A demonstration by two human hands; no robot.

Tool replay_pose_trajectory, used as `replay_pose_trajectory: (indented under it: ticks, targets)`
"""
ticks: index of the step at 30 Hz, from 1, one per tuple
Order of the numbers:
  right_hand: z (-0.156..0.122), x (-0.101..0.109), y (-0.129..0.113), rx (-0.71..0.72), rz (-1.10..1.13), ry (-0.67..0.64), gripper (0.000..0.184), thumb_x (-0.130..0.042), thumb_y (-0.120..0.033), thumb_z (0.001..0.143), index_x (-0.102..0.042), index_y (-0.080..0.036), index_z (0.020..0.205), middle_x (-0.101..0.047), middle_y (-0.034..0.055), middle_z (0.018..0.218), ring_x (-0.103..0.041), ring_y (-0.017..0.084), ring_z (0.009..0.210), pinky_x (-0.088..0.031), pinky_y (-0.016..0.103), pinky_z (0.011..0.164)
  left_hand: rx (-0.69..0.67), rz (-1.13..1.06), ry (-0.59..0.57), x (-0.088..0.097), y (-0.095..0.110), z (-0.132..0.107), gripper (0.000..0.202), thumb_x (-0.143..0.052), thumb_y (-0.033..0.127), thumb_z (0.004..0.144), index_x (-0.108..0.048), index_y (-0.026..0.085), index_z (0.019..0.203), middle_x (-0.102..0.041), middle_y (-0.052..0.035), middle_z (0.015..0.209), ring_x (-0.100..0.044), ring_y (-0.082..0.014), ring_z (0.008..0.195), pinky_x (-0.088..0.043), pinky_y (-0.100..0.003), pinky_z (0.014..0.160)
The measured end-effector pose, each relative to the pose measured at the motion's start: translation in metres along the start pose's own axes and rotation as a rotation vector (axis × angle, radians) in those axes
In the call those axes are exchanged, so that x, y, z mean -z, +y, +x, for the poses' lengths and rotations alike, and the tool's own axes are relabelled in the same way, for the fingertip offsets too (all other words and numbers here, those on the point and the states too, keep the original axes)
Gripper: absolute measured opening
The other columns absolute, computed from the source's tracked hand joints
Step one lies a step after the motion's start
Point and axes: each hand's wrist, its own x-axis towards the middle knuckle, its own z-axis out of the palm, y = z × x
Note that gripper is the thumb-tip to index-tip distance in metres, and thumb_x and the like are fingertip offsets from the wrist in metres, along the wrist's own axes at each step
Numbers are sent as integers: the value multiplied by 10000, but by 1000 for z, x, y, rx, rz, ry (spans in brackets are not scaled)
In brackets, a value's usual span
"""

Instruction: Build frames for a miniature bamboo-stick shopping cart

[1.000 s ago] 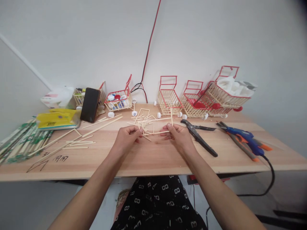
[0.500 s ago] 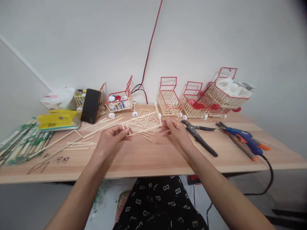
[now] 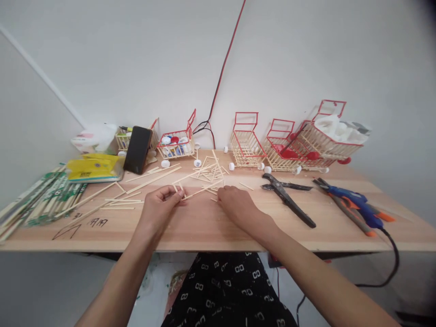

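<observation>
My left hand (image 3: 161,204) pinches one end of a small frame of thin wooden sticks (image 3: 199,192), where short crosspieces join its long sides. The frame reaches right, over a heap of loose wooden sticks (image 3: 208,172). My right hand (image 3: 236,203) is low over the table by the frame's far end, its fingers curled and pointing left. Its fingertips are partly hidden, and what they grip, if anything, I cannot make out. A short loose stick (image 3: 245,186) lies just beyond this hand.
Miniature stick shopping carts (image 3: 246,147) with red trim stand along the wall. To the right lie black-handled cutters (image 3: 289,204) and a blue glue gun (image 3: 354,200) beside pliers. A phone (image 3: 137,150), a yellow tissue pack (image 3: 93,168) and bundled sticks (image 3: 51,195) are at left.
My right hand has let go of the frame's right end, moved left and turned downward with curled fingers. My left hand keeps its hold. The whole view has shifted slightly.
</observation>
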Motion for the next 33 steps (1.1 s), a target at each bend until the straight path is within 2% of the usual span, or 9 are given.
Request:
replay_pose_trajectory:
  ticks: [2,4,6,9,12,14,20,26,33]
  targets:
    - [-6,-3,8,15,17,3,169,-493,-101,872,-655,-114,917,-695,171,936,-636,252,818,-427,328,670,-9,35,-19,-7,4,-3,236,-738,372,686,-661,151,655,-674,-24,722,-595,-141,669,-472,-223,617]
    - [-15,-3,19,5,114,13,166,-498,-86,838,-656,-135,833,-699,136,849,-624,230,756,-413,316,643,-18,70,-41,-14,6,-4,232,-718,361,701,-646,154,626,-663,-17,702,-589,-138,661,-462,-221,615]
    - [-24,0,30,-4,317,54,145,-523,-102,813,-653,-162,795,-689,76,765,-604,187,692,-400,283,607,-16,96,-67,-19,5,-5,227,-700,349,715,-635,156,614,-647,-7,677,-582,-133,644,-451,-218,610]
    - [-29,4,37,0,663,182,118,-582,-194,819,-671,-192,897,-691,17,754,-590,141,651,-408,248,597,-9,107,-112,-27,2,-4,214,-683,335,729,-630,156,624,-629,4,650,-573,-126,618,-434,-215,598]
    - [-23,2,33,-8,804,277,88,-601,-232,822,-677,-201,851,-696,3,749,-593,128,650,-415,240,608,-20,122,-148,-37,1,-5,226,-679,336,731,-613,158,610,-608,13,621,-566,-123,596,-414,-213,573]
    - [-16,-1,26,-13,828,298,59,-610,-208,806,-665,-201,786,-695,-7,729,-595,123,648,-416,237,613,-22,128,-167,-44,1,-6,225,-676,333,731,-606,160,604,-598,18,607,-569,-125,587,-410,-213,562]
    - [-4,-9,17,-97,785,286,61,-609,-205,803,-653,-211,760,-701,2,729,-619,140,665,-429,254,632,9,85,-208,-57,1,-8,152,-672,303,720,-657,160,671,-645,5,664,-590,-133,610,-450,-222,581]
    - [-5,-12,20,-63,688,233,80,-608,-199,801,-676,-208,761,-717,17,775,-622,152,721,-432,264,669,37,29,-226,-59,-6,-7,166,-691,323,702,-677,159,683,-678,-23,732,-606,-148,657,-501,-250,611]
    - [-2,-13,18,-61,716,236,106,-602,-210,808,-689,-198,747,-716,18,763,-611,147,712,-416,258,658,38,52,-223,-59,-6,-7,160,-696,314,700,-680,156,681,-675,-19,721,-609,-142,659,-504,-243,612]
